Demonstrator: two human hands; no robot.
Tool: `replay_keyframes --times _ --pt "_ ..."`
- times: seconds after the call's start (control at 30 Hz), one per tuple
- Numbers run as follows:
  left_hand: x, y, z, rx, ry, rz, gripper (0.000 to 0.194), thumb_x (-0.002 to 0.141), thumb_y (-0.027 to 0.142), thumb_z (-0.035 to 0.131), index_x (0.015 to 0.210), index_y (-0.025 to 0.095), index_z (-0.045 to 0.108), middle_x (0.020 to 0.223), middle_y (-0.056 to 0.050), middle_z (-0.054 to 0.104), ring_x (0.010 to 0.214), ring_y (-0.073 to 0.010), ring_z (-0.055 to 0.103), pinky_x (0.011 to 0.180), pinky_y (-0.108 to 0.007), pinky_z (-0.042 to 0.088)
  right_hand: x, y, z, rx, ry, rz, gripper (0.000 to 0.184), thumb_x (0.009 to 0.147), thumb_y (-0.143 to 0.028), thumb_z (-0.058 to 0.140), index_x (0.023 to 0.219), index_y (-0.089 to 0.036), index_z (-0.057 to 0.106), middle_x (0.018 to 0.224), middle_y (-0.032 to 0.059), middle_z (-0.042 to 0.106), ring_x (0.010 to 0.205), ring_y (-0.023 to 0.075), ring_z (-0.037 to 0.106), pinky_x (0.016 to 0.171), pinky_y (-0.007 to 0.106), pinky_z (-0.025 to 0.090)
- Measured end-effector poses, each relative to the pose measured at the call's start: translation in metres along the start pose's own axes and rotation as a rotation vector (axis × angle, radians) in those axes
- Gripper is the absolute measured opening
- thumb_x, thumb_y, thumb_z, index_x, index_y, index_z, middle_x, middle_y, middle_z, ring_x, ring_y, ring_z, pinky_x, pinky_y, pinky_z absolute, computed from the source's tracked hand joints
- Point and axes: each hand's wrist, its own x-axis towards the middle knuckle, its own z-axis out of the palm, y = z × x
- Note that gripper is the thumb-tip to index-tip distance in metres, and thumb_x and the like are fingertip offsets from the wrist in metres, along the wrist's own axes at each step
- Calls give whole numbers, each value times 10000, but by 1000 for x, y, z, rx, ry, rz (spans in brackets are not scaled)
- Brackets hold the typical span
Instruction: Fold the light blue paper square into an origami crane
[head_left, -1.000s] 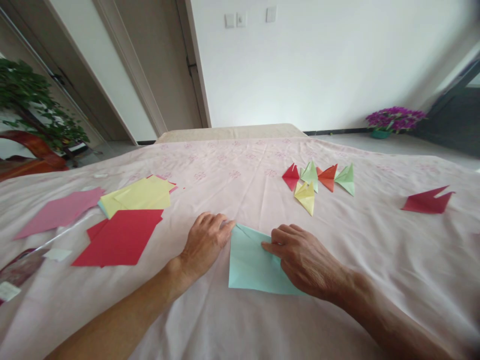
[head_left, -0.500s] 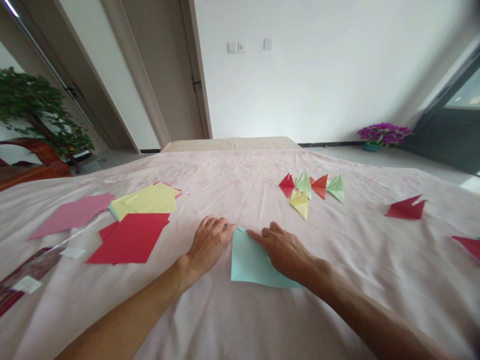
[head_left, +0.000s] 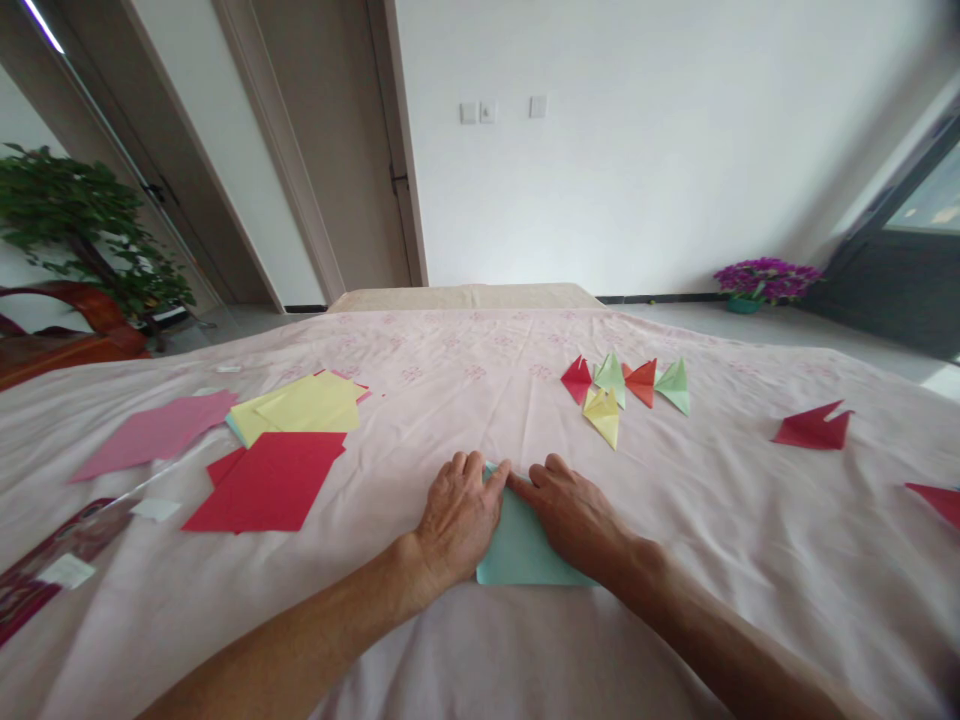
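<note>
A light blue sheet of origami paper lies flat on the cloth in front of me, partly covered by both hands. My left hand rests over its left side, fingers curled, with the thumb pressing at the far edge. From the other side my right hand lies over the paper's right part, its index fingertip on the far edge close to the left thumb and the remaining fingers folded in. The far corners are largely hidden under the fingers.
Red sheets, yellow sheets and a pink sheet lie at the left, beside a clear plastic packet. Several small folded paper pieces stand far right of centre; a red folded piece lies farther right.
My left hand has slid right and over the paper, covering its left side. Its thumb now almost meets the right index finger. The view has tilted slightly.
</note>
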Motion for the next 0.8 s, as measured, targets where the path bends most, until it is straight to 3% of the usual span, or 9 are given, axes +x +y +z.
replay_keyframes --times 0.27,0.8 --pt "-2 -14 3 -42 -57 -5 421 908 287 501 1327 255 474 1046 -76 515 964 -232 497 860 -384 465 0 3 0 38 12 -14 527 883 -88 432 1367 -297 423 882 47 585 855 215 456 583 297 312" --pt "-9 -16 0 41 -82 -37 455 907 358 514 1343 243 461 1054 -86 528 974 -246 493 860 -396 455 -2 3 1 64 13 -7 520 901 -114 415 1393 -282 400 923 58 578 871 217 448 637 297 350"
